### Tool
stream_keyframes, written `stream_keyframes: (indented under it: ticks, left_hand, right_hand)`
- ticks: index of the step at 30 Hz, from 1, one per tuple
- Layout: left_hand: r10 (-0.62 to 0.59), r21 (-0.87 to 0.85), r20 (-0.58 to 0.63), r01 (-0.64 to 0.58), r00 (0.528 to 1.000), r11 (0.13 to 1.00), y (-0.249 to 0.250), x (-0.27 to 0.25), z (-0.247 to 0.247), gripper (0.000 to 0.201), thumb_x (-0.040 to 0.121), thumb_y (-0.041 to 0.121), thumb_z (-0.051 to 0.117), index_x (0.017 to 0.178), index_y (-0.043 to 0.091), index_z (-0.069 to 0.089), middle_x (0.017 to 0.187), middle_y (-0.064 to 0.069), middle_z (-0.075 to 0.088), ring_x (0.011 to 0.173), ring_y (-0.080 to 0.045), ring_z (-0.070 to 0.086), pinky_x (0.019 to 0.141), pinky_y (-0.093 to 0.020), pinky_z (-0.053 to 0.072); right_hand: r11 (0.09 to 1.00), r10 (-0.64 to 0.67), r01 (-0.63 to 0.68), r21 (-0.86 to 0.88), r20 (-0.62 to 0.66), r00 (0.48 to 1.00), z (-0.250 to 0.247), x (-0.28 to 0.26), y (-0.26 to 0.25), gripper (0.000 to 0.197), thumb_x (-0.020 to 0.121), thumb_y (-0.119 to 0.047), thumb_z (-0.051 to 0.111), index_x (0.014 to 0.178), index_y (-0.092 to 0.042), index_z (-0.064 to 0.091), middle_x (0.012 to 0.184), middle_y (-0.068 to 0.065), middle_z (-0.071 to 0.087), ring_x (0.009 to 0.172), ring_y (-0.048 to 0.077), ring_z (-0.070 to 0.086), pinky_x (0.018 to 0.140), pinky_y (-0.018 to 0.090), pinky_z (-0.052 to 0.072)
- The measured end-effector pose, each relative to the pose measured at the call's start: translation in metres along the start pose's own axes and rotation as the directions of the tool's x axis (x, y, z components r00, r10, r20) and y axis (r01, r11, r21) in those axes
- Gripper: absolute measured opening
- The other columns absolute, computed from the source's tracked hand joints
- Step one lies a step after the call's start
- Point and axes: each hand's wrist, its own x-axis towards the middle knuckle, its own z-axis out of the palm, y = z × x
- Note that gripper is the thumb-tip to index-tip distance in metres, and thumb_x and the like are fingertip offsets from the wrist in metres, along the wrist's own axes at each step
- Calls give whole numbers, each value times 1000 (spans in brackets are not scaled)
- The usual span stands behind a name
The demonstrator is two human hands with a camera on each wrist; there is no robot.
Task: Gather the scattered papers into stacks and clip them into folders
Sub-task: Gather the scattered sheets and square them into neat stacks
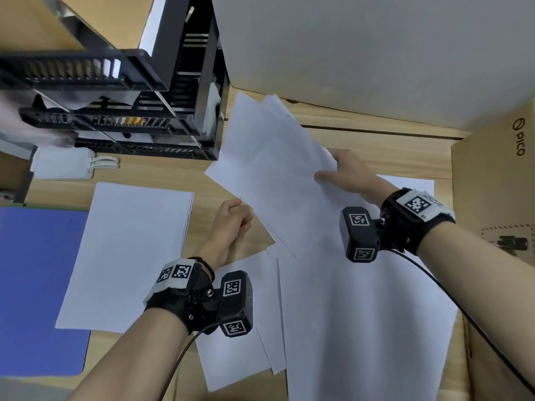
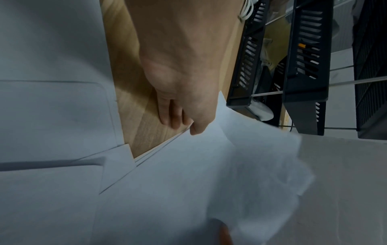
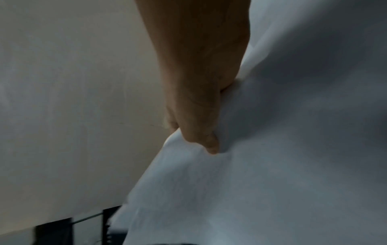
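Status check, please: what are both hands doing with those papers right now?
Right hand grips lifted sheets; left hand at their lower edge, grip unclear. Neat stack waits. Nothing blocking.

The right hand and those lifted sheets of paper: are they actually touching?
Touching. In the right wrist view the right hand pinches the lifted sheets, its thumb pressing a dent into the paper; the head view shows that grip at their edge.

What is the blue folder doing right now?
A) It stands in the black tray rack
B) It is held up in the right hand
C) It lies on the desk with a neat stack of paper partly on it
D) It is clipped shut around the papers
C: the blue folder lies flat on the desk, and the neat stack of paper overlaps its right side.
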Motion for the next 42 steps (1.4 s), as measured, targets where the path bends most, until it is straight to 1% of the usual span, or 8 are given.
stream_keyframes:
  ticks: [5, 11, 14, 17, 22, 27, 32, 42]
  left_hand:
    - [110, 119, 34, -113, 993, 986, 7, -8, 5, 64, 82, 40, 73, 136, 25, 42, 134, 10, 47, 119, -9, 49, 106, -30, 40]
    - [286, 39, 167, -296, 944, 954, 36, -42, 24, 17, 93, 22, 64, 82, 18, 52, 61, 16, 57, 67, -3, 55, 68, -17, 47]
    - [430, -15, 168, -434, 887, 901, 59, -66, 20, 17, 94, 26, 63, 81, 18, 55, 81, 1, 62, 79, -9, 61, 81, -33, 53]
    - [596, -77, 127, -591, 793, 803, 88, -92, 4, 12, 98, 19, 57, 85, 21, 57, 78, 11, 62, 69, 9, 60, 68, -16, 49]
    - [741, -90, 134, -736, 658, 671, 117, -123, -39, 12, 97, 20, 58, 109, 22, 62, 109, 6, 69, 94, -1, 66, 82, -18, 52]
    - [658, -26, 228, -671, 717, 741, 87, -117, -73, 25, 93, 14, 63, 117, 18, 60, 113, 10, 69, 103, -2, 65, 86, -18, 51]
    - [538, 109, 264, -579, 801, 808, 45, -106, -82, 34, 94, 5, 53, 127, 12, 53, 118, 3, 64, 104, -10, 63, 76, -18, 50]
    - [704, -23, 189, -714, 684, 700, 79, -125, -84, 21, 101, 14, 46, 120, 17, 56, 111, 8, 66, 98, 1, 63, 82, -16, 52]
  right_hand:
    - [985, -100, 110, 134, -82, 992, -13, -56, -10, 28, 88, -10, 59, 97, -37, 61, 93, -18, 67, 84, 0, 64, 68, 19, 52]
    - [925, -37, 151, 350, -311, 950, -17, -116, -16, 19, 90, -11, 62, 98, -28, 64, 103, -3, 72, 92, 15, 70, 77, 34, 58]
    - [874, -6, 214, 436, -431, 902, -16, -135, -35, 12, 91, -13, 61, 100, -22, 64, 100, -2, 72, 89, 13, 70, 81, 35, 57]
    - [827, -21, 319, 463, -540, 841, -10, -149, -64, 15, 92, -15, 64, 106, -19, 64, 99, -8, 71, 85, 4, 69, 77, 23, 56]
    - [770, -65, 428, 473, -610, 790, 17, -172, -97, 20, 92, -16, 64, 111, -15, 65, 110, 0, 71, 93, 8, 68, 77, 18, 53]
    - [792, -38, 283, 541, -420, 907, 63, -182, -71, 32, 87, -16, 70, 118, -19, 63, 116, -3, 71, 106, 12, 67, 84, 25, 53]
    - [864, 110, 115, 490, -407, 907, 99, -189, -49, 44, 92, -10, 58, 133, -14, 44, 128, 0, 57, 115, 17, 56, 79, 20, 46]
    - [800, -43, 358, 481, -549, 834, 89, -201, -76, 29, 96, -12, 51, 124, -21, 55, 121, -8, 65, 108, 3, 62, 86, 17, 51]
